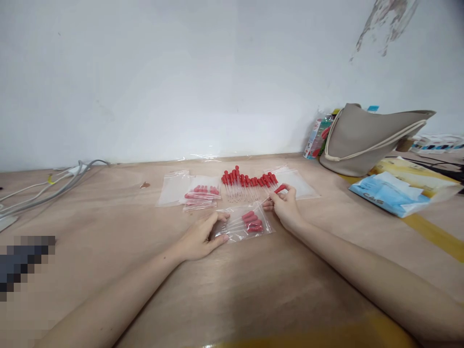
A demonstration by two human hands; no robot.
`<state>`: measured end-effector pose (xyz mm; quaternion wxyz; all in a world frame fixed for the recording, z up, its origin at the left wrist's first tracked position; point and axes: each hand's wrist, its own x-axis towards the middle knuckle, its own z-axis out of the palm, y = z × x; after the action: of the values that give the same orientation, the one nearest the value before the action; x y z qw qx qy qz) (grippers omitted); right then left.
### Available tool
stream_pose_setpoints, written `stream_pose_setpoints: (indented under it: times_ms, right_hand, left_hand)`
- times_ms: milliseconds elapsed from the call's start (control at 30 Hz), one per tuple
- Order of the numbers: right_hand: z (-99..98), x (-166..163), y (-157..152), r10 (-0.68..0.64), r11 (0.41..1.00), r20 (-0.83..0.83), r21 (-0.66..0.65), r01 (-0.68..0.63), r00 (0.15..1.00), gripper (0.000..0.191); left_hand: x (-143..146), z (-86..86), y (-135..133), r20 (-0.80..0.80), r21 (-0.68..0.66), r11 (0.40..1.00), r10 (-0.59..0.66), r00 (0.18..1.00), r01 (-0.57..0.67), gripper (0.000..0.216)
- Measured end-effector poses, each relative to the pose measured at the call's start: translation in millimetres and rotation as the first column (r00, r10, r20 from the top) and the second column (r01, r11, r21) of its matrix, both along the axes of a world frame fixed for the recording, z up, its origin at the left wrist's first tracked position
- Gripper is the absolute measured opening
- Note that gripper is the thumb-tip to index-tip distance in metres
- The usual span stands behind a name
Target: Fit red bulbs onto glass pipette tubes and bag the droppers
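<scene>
A clear zip bag [234, 232] lies flat at the middle of the table with several red-bulbed droppers [253, 220] inside it. My left hand [203, 237] grips the bag's left end, thumb on the near side and fingers on the far side. Between the thumb and fingers of my right hand [286, 205] is a single dropper [279, 189], its red bulb pointing up and right, beside the bag's right end. Just beyond, loose droppers [250, 181] lie in a row, red bulbs toward the wall and thin clear stems toward me.
Filled zip bags [202, 192] are stacked left of the row, by a flat clear bag [174, 188]. More flat bags [302, 183] lie right. A grey bag [362, 140], a blue tissue pack [387, 191] and cables [68, 181] are on the table; a wall stands behind.
</scene>
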<state>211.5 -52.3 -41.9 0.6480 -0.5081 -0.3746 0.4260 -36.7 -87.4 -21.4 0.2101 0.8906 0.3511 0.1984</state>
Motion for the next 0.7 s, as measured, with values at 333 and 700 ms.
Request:
stream_pose_setpoints:
  times_ms: [333, 700]
  right_hand:
    - [3.0, -10.2, -7.0, -0.042, 0.999, -0.209, -0.014, 0.040, 0.977, 0.026]
    - [-4.2, -2.9, -3.9, -0.071, 0.996, -0.074, 0.058, 0.075, 0.995, 0.030]
  left_hand:
    - [-2.1, -1.8, 1.4, -0.001, 0.054, 0.998, 0.010, 1.000, -0.010, 0.040]
    - [-3.8, -3.2, 3.5, -0.038, 0.090, 0.995, -0.047, 0.998, 0.050, 0.033]
